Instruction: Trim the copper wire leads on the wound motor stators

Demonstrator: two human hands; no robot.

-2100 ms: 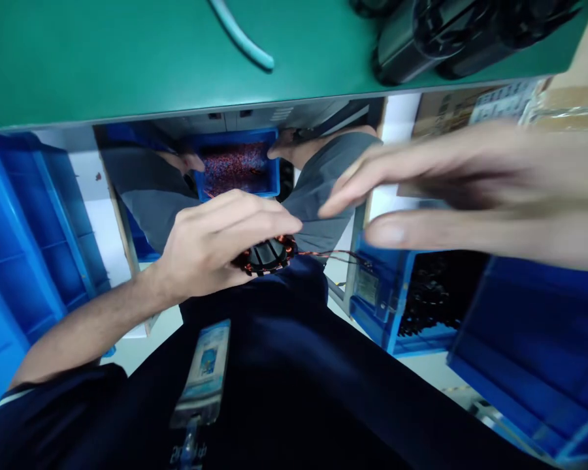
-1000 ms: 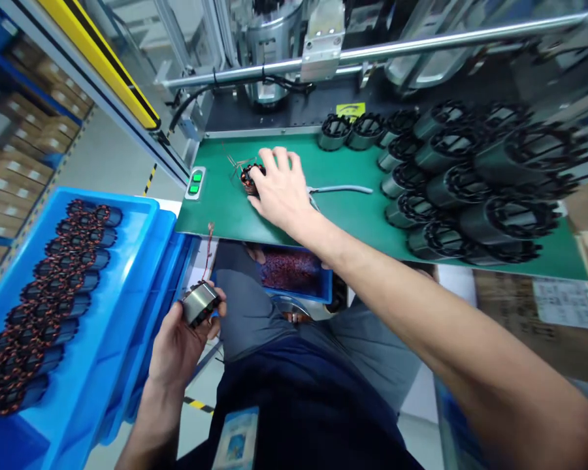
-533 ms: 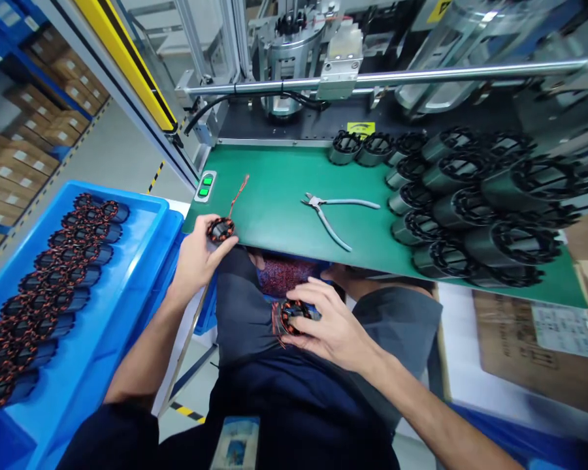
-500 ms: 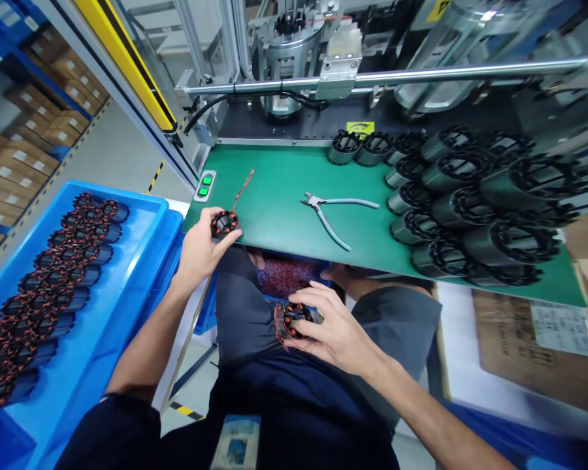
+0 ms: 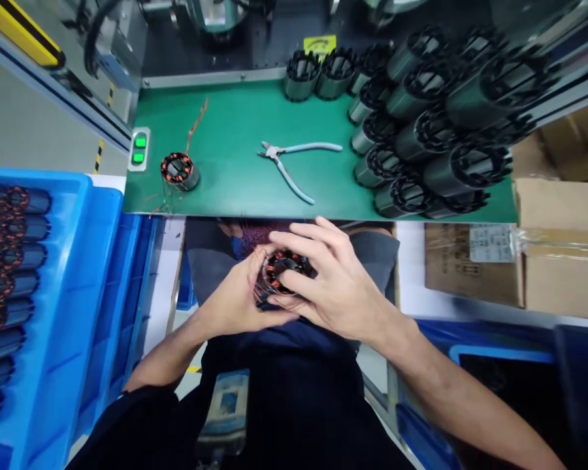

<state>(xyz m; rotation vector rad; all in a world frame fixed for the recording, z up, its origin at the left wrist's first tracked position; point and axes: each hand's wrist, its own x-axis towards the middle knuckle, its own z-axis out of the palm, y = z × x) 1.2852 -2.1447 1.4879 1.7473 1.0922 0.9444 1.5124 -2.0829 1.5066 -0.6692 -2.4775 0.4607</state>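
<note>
Between my two hands, above my lap, is a motor stator wound with copper wire, loose wire strands trailing at its left side. My left hand wraps its left side and underside. My right hand grips it from the right, with fingers over the top and into the opening. Another wound stator stands on the green work surface at the left, a twisted wire end sticking up behind it and thin strands at its front. Cutting pliers with pale blue handles lie spread on the surface, beyond my hands.
Stacked black stator cores fill the right part of the surface. A green-lit switch sits at the left edge. Blue bins with wound stators stand left, cardboard boxes right. Machine parts are behind.
My left hand has left its stator standing on the green surface and come over to the one in my right hand. Both hands now hold that stator. The camera view has tilted down.
</note>
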